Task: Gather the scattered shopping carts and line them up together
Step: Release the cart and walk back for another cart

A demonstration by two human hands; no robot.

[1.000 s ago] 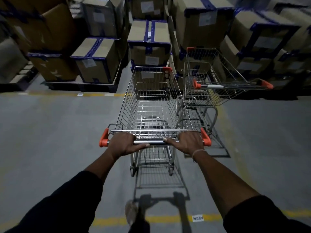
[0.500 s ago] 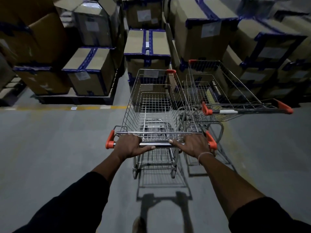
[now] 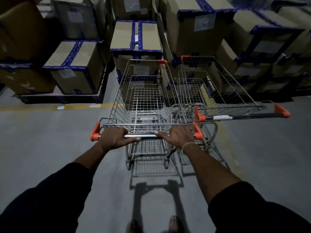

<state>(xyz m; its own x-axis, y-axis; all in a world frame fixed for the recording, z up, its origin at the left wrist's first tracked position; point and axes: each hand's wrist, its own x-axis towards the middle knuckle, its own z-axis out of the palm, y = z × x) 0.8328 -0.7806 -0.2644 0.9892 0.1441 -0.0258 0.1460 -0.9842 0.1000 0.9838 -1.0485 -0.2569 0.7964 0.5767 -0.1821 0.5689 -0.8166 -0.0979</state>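
Note:
A wire shopping cart (image 3: pixel 146 98) with orange handle ends stands straight ahead of me on the grey floor. My left hand (image 3: pixel 114 137) grips the left part of its metal handle bar (image 3: pixel 143 136), and my right hand (image 3: pixel 176 136) grips the right part. A second wire cart (image 3: pixel 218 91) stands just to the right, side by side with the first, its basket angled slightly outward. Its dark handle bar (image 3: pixel 242 116) with orange ends sits a little ahead of my right hand. Both baskets are empty.
Stacked cardboard boxes (image 3: pixel 134 39) with blue tape fill the area right behind both carts' fronts. More boxes sit on a dark pallet (image 3: pixel 58 98) at left. A yellow floor line (image 3: pixel 50 107) runs along the pallet. Open grey floor lies left and right of me.
I have pushed the held cart forward toward the boxes, so it now stands alongside the second cart. Both hands have kept their grip on the handle bar.

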